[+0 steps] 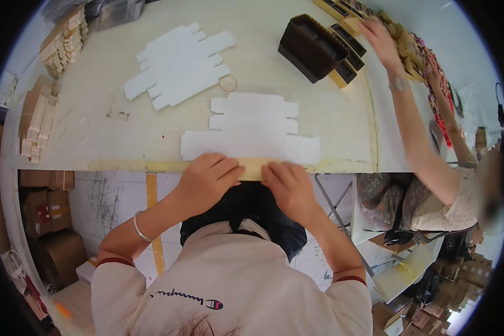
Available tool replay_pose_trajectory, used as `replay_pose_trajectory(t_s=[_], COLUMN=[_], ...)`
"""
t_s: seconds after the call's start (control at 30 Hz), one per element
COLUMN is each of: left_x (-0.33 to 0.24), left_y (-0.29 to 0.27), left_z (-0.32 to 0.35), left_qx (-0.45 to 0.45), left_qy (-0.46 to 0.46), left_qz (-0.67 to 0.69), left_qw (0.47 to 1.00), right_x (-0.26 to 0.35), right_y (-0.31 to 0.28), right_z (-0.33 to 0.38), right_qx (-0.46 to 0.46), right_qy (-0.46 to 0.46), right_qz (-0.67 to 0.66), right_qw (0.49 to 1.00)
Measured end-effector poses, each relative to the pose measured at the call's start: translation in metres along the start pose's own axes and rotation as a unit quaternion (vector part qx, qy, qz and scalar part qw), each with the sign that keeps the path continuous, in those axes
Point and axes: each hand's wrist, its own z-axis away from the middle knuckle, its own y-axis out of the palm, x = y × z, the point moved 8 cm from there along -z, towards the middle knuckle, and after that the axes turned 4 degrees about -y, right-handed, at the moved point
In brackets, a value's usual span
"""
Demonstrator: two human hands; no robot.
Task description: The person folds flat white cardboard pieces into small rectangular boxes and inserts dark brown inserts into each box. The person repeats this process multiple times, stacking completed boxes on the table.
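A flat white cardboard box blank [252,120] with side tabs lies at the table's near edge. Its near edge is turned up, showing a gold-yellow strip [253,169] between my hands. My left hand [210,176] is closed on the left end of that strip, fingers curled over it and thumb hidden. At the other end, my right hand [288,183] grips the same strip with bent fingers. Farther off to the left rests a pile of more white box blanks [179,64], and a rubber band [228,84] lies beside it.
Stacked dark brown trays [313,47] stand at the back right, beside gold boxes [344,73]. A co-worker's arm [406,106] reaches over the table there. Stacks of folded cardboard [38,120] line the left edge. Cartons [47,210] sit below on the left.
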Motion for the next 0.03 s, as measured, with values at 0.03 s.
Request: replay_pose_trajectory(t_s=[0.03], left_x=[-0.0015], left_y=[0.002], left_z=[0.0072], left_qx=[0.009], left_qy=[0.005], left_qz=[0.001], left_qw=[1.0], right_x=[0.0034], right_y=[0.0051], right_z=[0.0089], right_qx=[0.004], right_qy=[-0.002], right_qz=[0.012], right_qw=[1.0])
